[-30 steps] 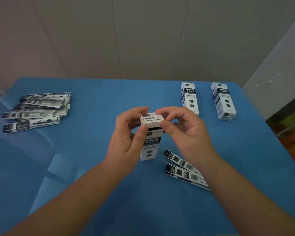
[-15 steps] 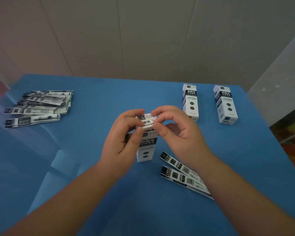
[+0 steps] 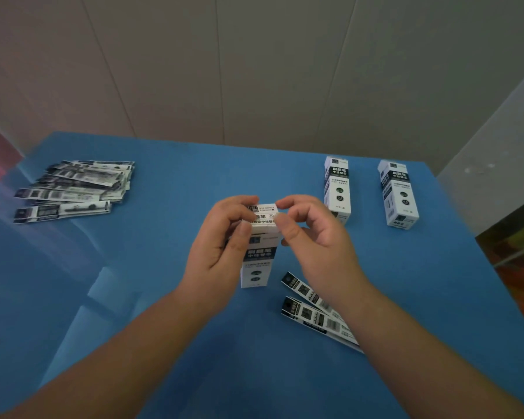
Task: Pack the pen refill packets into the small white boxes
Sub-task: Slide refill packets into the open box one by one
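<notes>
White cardboard box stands upright mid-table, left hand gripping its side, right hand fingers pinching the top flap; pressing unevenly could crumple the flap

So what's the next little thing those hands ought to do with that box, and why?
Probably press the top flap shut: both hands, left and right, pinch the lid of the upright white cardboard box, and a dark gap shows under it. Two black-and-white refill packets lie beside it.
</notes>
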The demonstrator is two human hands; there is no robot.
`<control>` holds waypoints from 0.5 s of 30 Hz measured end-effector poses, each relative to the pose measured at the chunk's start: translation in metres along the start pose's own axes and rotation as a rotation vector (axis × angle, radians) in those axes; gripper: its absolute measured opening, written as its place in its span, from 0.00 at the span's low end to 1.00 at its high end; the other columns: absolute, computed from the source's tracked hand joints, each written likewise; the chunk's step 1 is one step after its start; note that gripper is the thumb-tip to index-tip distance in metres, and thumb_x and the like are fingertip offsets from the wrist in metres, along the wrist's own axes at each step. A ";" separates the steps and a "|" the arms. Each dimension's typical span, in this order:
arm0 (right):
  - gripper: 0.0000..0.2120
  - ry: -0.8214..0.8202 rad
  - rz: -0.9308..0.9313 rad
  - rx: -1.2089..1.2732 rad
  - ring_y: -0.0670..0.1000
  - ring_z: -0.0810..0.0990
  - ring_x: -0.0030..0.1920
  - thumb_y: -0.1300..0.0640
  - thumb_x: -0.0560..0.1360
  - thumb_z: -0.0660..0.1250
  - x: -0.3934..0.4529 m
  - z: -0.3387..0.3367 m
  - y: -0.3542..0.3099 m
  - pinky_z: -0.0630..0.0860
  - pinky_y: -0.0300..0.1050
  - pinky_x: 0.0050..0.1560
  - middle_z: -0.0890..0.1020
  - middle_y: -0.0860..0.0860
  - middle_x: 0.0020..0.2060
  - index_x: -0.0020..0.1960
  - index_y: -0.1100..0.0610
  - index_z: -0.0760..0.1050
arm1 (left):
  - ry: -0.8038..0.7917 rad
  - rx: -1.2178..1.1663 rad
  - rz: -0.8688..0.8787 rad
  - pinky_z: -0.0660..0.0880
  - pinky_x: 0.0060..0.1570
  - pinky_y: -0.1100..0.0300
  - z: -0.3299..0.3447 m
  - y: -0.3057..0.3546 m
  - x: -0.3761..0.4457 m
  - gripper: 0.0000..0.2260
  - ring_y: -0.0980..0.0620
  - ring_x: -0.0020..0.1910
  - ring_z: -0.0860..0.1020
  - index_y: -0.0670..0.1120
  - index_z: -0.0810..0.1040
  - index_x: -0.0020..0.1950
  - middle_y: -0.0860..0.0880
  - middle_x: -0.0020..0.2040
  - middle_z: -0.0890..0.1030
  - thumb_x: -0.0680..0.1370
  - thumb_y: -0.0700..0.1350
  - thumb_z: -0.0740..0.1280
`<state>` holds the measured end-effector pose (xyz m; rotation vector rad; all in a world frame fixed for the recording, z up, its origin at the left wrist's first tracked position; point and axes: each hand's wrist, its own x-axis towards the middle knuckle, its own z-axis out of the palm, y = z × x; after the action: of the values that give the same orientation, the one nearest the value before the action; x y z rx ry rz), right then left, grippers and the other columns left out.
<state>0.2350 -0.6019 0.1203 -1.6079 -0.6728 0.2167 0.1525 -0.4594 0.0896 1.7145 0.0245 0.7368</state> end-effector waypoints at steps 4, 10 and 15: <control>0.05 -0.007 0.026 0.058 0.46 0.80 0.50 0.57 0.80 0.69 -0.003 -0.001 0.003 0.81 0.50 0.49 0.81 0.45 0.55 0.47 0.56 0.75 | -0.024 0.000 0.013 0.78 0.52 0.47 -0.001 -0.003 -0.001 0.09 0.43 0.62 0.77 0.64 0.76 0.53 0.52 0.66 0.76 0.82 0.50 0.60; 0.02 -0.089 -0.139 -0.085 0.47 0.79 0.57 0.53 0.79 0.67 0.000 -0.005 0.010 0.79 0.46 0.52 0.78 0.46 0.59 0.51 0.48 0.78 | -0.038 0.059 0.052 0.77 0.53 0.51 -0.002 -0.009 -0.002 0.07 0.45 0.63 0.76 0.56 0.76 0.54 0.52 0.67 0.75 0.83 0.48 0.59; 0.05 -0.237 -0.304 -0.243 0.51 0.77 0.66 0.55 0.80 0.65 0.004 -0.014 0.022 0.78 0.49 0.59 0.76 0.48 0.66 0.56 0.49 0.76 | -0.021 0.025 0.063 0.79 0.57 0.53 -0.002 -0.019 -0.008 0.07 0.45 0.66 0.76 0.60 0.77 0.56 0.58 0.69 0.73 0.84 0.50 0.61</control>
<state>0.2514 -0.6118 0.1025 -1.6989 -1.1518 0.1047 0.1523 -0.4546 0.0695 1.7535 -0.0353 0.7678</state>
